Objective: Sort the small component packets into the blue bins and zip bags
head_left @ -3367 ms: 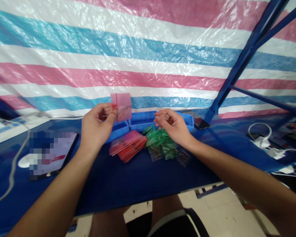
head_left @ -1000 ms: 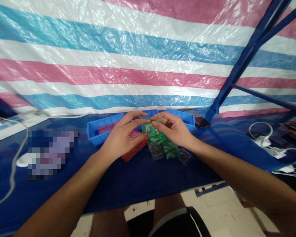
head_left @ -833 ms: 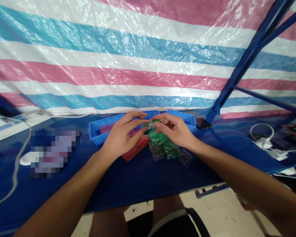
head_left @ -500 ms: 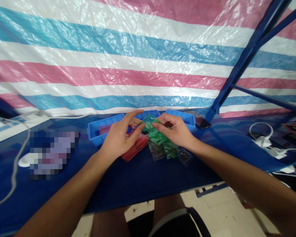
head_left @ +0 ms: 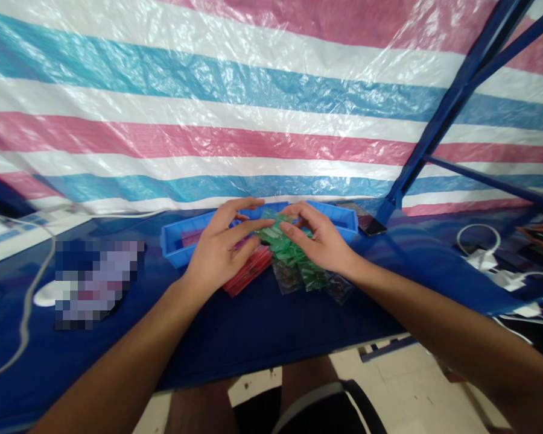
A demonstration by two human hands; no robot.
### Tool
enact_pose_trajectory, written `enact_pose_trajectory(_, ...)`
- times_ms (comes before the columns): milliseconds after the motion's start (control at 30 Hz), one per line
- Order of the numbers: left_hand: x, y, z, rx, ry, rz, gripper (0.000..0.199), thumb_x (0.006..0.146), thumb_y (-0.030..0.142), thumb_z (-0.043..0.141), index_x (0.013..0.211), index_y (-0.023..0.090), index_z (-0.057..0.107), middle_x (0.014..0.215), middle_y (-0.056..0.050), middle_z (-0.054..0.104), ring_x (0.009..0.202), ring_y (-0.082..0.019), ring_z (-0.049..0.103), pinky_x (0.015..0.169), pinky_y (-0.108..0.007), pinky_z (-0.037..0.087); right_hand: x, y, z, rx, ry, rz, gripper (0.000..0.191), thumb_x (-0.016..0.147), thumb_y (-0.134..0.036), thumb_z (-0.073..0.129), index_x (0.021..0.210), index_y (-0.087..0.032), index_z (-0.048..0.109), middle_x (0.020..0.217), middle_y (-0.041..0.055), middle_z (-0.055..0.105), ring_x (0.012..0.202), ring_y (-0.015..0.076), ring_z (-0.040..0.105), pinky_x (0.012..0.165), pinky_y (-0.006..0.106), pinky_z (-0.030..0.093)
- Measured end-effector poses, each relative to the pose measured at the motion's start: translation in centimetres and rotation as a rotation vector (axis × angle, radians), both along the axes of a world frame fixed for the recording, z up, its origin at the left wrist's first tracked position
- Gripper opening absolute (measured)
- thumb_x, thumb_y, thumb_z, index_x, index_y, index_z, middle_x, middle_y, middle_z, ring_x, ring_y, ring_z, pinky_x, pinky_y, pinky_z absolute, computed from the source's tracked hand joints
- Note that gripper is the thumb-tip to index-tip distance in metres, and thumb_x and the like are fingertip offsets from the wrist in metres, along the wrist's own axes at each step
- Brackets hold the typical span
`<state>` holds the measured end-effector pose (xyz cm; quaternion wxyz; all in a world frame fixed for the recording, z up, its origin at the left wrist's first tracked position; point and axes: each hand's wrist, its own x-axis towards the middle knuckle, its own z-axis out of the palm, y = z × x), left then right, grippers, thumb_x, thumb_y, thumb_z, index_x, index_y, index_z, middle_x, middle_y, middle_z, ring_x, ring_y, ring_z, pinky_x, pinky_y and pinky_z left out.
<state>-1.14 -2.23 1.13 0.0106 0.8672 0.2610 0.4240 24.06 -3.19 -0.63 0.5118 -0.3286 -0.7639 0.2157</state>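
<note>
My right hand (head_left: 323, 238) pinches a green plastic bag (head_left: 274, 231) between thumb and fingers, above the pile. From the other side my left hand (head_left: 221, 244) reaches in with its fingers apart, the index fingertip at the bag's edge. Below lie more green bags (head_left: 310, 271) and clear bags (head_left: 287, 277) with small dark contents I cannot make out. A stack of red plastic bags (head_left: 248, 271) lies under my left hand, partly covered by it.
Behind my hands stand blue bins, one at left (head_left: 174, 244) and one at right (head_left: 344, 220), with another between them. A phone (head_left: 371, 226) lies at the right. White cables and plugs (head_left: 484, 259) are farther right, and a blurred purple item (head_left: 102, 283) is at left.
My left fingers have loosened from the green bag and spread, the index finger stretching right. The bag has dropped slightly in my right hand, which has barely moved.
</note>
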Motion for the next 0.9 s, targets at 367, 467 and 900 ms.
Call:
enact_pose_trajectory(367, 0.4, -0.2, -0.2, -0.199, -0.114, 0.163, 0.041, 0.105, 0.048, 0.071, 0.138, 0.024, 0.074, 0.112, -0.006, 0.081, 0.095, -0.023, 0.076, 0.078, -0.030, 0.062, 0.6, -0.9, 0.8, 0.210, -0.092, 0.065, 0.042, 0.108, -0.037, 0.068, 0.149, -0.028, 0.064, 0.134, 0.0104, 0.077, 0.115, 0.0272, 0.075, 0.106, 0.047, 0.062)
enact_pose_trajectory(467, 0.6, -0.3, -0.1, -0.314, -0.176, 0.157, 0.053, 0.103, 0.050, 0.072, 0.150, 0.025, 0.065, 0.102, -0.004, 0.079, 0.087, -0.021, 0.076, 0.063, -0.024, 0.056, 0.6, -1.0, 1.0, 0.283, -0.142, 0.073, 0.039, 0.111, -0.031, 0.063, 0.150, -0.031, 0.065, 0.137, 0.0093, 0.077, 0.120, 0.0281, 0.075, 0.109, 0.049, 0.061)
enact_pose_trajectory(900, 0.0, 1.0, -0.6, -0.279, -0.211, 0.099, 0.055, 0.110, 0.038, 0.061, 0.162, 0.025, 0.050, 0.149, -0.014, 0.072, 0.132, -0.027, 0.073, 0.106, -0.041, 0.062, 1.5, 1.4, -0.9, 0.327, -0.269, -0.155, 0.050, 0.111, -0.032, 0.060, 0.161, -0.026, 0.060, 0.157, 0.0169, 0.064, 0.150, 0.0324, 0.060, 0.126, 0.055, 0.051)
